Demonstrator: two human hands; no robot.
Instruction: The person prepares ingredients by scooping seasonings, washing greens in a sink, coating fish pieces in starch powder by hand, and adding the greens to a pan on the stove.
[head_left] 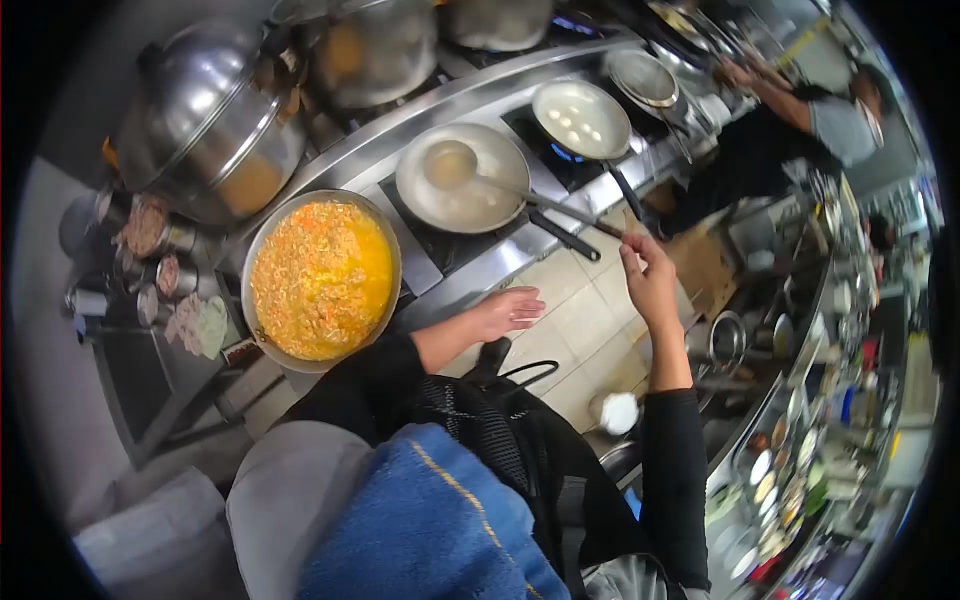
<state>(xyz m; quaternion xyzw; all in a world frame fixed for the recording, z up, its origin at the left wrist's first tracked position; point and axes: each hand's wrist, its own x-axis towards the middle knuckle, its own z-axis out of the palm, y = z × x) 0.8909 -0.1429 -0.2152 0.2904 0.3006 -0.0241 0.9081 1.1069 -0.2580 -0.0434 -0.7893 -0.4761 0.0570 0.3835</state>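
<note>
Reaching across the round, black-handled metal pan point(462, 212), the long steel ladle point(452, 166) sits in the right hand point(653, 287)'s closed fingers. The left hand point(506, 312) is open near the stove edge point(465, 285), tiled floor point(572, 330) between them. Pale rounds point(584, 117) look unfinished over flame point(566, 154); a wide yellow-filled pan point(277, 350) crowds the left.

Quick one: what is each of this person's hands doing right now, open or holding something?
Left hand: open, fingers out, nothing visible in it.
Right hand: closed on the handle of a ladle.
</note>
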